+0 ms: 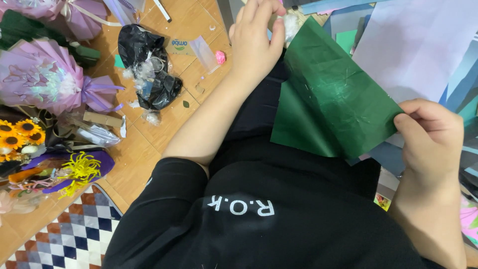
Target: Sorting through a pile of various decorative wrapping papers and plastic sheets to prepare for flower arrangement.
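A crumpled black plastic bag (149,65) lies on the wooden floor (149,134), with scraps of clear film (144,72) in and around it. Near the floor's left edge rest two bouquets in pale purple wrapping (45,77), one behind the other. Below them lie sunflowers (17,133) and a yellow spidery flower on purple paper (79,169). A checked mat (69,234) covers the bottom left corner. Sheets of lavender paper (413,45) pile up at the right.
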